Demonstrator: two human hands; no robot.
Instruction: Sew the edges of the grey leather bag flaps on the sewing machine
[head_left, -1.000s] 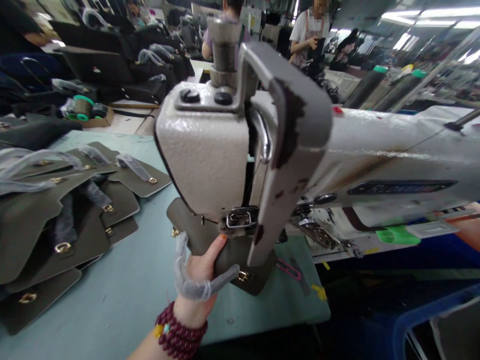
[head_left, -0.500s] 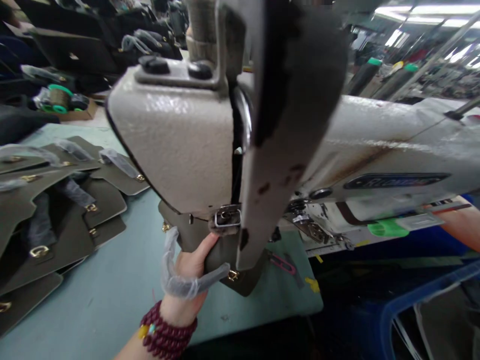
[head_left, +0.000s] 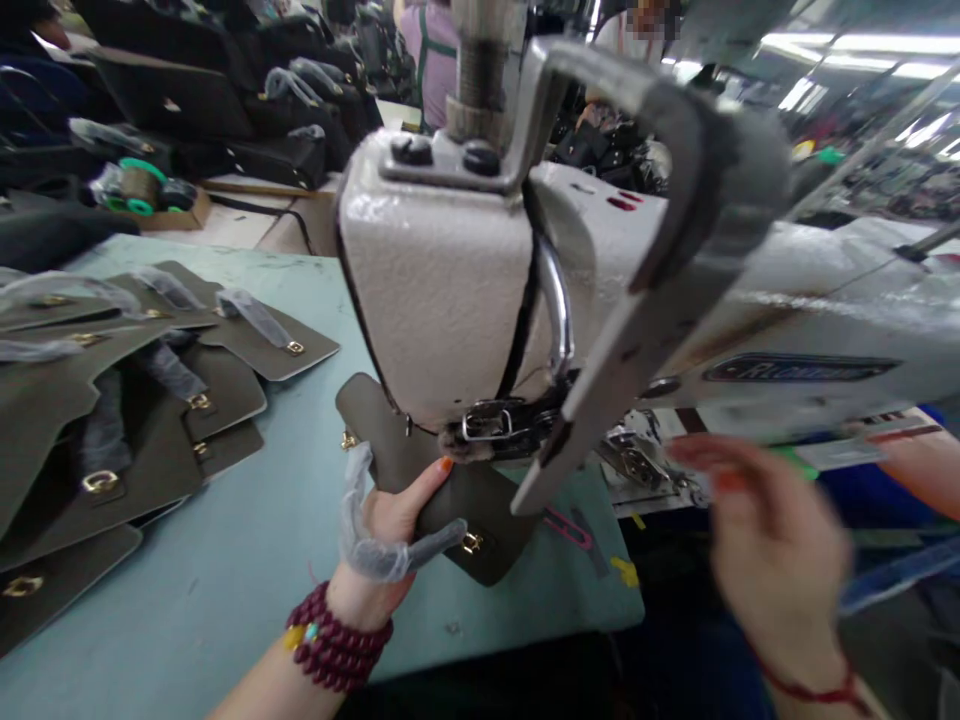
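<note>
A dark olive bag panel (head_left: 491, 515) lies under the head of a white sewing machine (head_left: 439, 290). Its handle (head_left: 379, 560), wrapped in clear plastic, loops over my left hand (head_left: 397, 520), and gold-coloured buckles sit at the handle's ends. That hand grips the panel, thumb on top near the presser area, the other fingers mostly hidden. My right hand (head_left: 776, 540) is in the air right of the machine's needle end, below the machine arm. Motion blurs it, and I cannot make out whether anything is between its fingers.
Several similar panels (head_left: 150, 430) with wrapped handles overlap at the left of the green table (head_left: 247, 560). Pink thread snips (head_left: 568, 528) and a yellow scrap (head_left: 624, 571) lie near its right corner. A blue bin (head_left: 900, 575) stands lower right. A person (head_left: 437, 60) is behind.
My right hand has come into view at the right. The view has shifted, so the machine's lever and head appear farther right. My left hand still holds the panel.
</note>
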